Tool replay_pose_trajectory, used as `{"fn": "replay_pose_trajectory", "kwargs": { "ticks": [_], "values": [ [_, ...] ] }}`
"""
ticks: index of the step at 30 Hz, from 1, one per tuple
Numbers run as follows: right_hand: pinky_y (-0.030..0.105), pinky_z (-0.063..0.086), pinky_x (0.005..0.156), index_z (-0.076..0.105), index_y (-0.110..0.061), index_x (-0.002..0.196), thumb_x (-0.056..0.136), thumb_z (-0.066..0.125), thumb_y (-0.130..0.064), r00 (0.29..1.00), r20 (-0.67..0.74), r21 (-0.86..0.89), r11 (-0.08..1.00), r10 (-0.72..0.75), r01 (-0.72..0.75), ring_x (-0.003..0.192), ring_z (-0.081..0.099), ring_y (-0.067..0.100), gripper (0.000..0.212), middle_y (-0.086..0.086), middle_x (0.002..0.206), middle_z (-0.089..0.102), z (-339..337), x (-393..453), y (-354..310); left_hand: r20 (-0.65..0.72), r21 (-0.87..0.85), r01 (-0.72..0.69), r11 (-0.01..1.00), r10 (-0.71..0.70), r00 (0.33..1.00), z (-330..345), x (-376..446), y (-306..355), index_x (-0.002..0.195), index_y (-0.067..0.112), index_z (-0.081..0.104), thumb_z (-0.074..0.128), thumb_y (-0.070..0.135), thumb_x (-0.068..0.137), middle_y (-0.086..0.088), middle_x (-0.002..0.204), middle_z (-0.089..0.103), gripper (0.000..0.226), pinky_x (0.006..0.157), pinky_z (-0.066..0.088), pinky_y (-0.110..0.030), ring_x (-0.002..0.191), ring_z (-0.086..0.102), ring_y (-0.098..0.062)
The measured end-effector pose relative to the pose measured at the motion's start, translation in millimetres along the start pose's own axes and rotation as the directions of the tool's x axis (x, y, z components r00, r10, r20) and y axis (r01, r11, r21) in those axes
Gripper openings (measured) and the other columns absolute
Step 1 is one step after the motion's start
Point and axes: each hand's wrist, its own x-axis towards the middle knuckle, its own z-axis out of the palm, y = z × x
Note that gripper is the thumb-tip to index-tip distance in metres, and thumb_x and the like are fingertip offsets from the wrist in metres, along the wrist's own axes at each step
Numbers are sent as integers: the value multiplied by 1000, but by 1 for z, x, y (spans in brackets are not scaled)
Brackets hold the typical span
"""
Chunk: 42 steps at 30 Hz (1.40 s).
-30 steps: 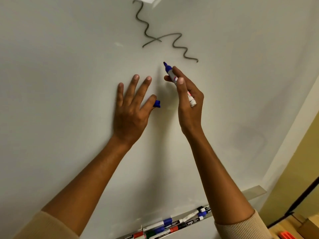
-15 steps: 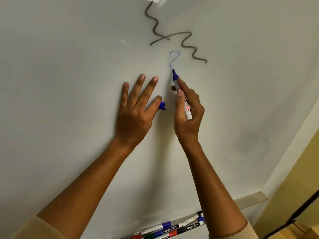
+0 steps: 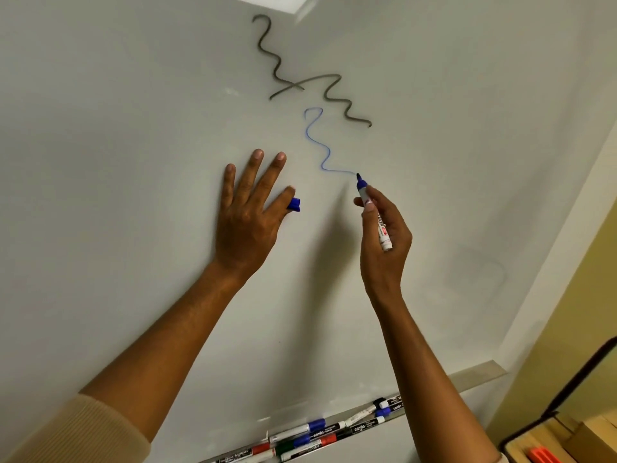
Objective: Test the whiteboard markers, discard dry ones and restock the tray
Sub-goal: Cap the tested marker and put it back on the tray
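White board surface (image 3: 133,162) fills nearly the whole frame, tilted away from you, with a grey squiggle (image 3: 300,85) near the top centre and a thin blue squiggle (image 3: 317,145) just below it. Your right hand (image 3: 384,242), right of centre, has its fingers and thumb curled round the barrel of the blue marker (image 3: 372,212), nib up and touching the board at the lower right end of the blue line. Your left hand (image 3: 247,212) lies flat on the board at centre with its fingers straight and spread, and the blue cap (image 3: 294,204) is tucked against the forefinger; whether the thumb pinches it you cannot tell, as the thumb is hidden.

Judging by the line, this marker writes, though faintly beside the grey one, so you must decide whether it stays or goes. It will handle as a light, stiff plastic tube with a smooth barrel; hold it at the lower third near the nib, as you do, for control, and do not press hard, since the felt tip can flatten. The cap is small and slippery and could drop from that loose hold, so bring it to the nib with care and push until it seats.

Along the bottom edge the tray (image 3: 477,375) carries the other markers (image 3: 320,432), lying end to end, blue, black, red and green among them. At the lower right corner an open box (image 3: 521,446) shows something orange inside.
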Motion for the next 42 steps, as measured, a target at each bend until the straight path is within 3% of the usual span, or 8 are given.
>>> {"fn": "replay_pose_trajectory", "kwargs": {
  "ticks": [6, 11, 14, 17, 22, 26, 33, 42],
  "values": [
    [42, 57, 86, 66, -19, 121, 97, 63, -19, 976, 210, -30, 997, -61, 69, 103, 69, 20, 24, -2, 114, 72, 10, -20, -9, 61, -106, 48, 993, -41, 997, -14, -1, -2, 116, 9, 64, 51, 25, 99, -15, 156, 31, 26, 119, 12, -58, 147, 20, -35],
    [34, 54, 84, 69, -21, 124, 95, 66, -21, 942, 303, -129, 974, -143, 189, 101, 64, 11, 29, -9, 114, 72, 32, -18, -12, 15, -92, 114, 989, -113, 994, -35, -9, -21, 114, 5, 64, 57, 21, 97, -18, 154, 34, 24, 118, 14, -61, 146, 22, -37],
    [37, 54, 79, 71, -19, 121, 94, 67, -19, 927, 297, -139, 950, -229, 279, 93, 64, 10, 27, -7, 106, 74, 40, -8, -11, 38, -97, 131, 987, -128, 991, -47, -15, -33, 112, 4, 64, 56, 22, 97, -18, 153, 35, 25, 117, 15, -63, 146, 22, -37],
    [39, 52, 78, 75, -16, 114, 92, 68, -14, 947, 142, -167, 936, -288, 310, 87, 65, 12, 23, -5, 99, 75, 36, 8, -7, 51, -112, 153, 982, -149, 988, -56, -23, -42, 111, 4, 64, 54, 23, 97, -18, 152, 37, 25, 117, 15, -63, 146, 23, -36],
    [43, 56, 85, 72, -19, 120, 96, 63, -22, 992, -49, -133, 985, -118, 111, 98, 69, 14, 26, -8, 107, 73, 12, 35, -2, 78, -133, 162, 978, -153, 985, -60, -28, -44, 110, 4, 64, 48, 27, 99, -17, 152, 38, 29, 117, 14, -62, 146, 23, -35],
    [39, 56, 95, 71, -12, 122, 97, 64, -22, 998, 60, 28, 999, 26, -28, 106, 70, 12, 27, 1, 115, 74, -6, 43, -13, 95, -160, 162, 974, -149, 984, -57, -25, -31, 109, 4, 64, 48, 27, 100, -17, 152, 38, 29, 118, 15, -62, 146, 23, -35],
    [33, 51, 76, 73, -8, 106, 96, 57, -19, 939, 270, 368, 878, 212, -304, 82, 69, 24, 21, 11, 88, 74, -32, 3, -30, 150, -352, 166, 921, -120, 981, -53, -20, 10, 107, 3, 64, 51, 22, 99, -15, 150, 41, 25, 116, 25, -57, 146, 24, -31],
    [36, 54, 77, 77, -11, 84, 96, 51, -38, 893, 332, 384, 821, 304, -423, 68, 66, 25, 40, 13, 72, 68, -58, -57, -15, 245, -563, 225, 795, -99, 964, -53, -42, 66, 117, 4, 65, 54, 26, 97, -7, 125, 61, 32, 100, 48, -42, 122, 52, -22]
  ]
}}
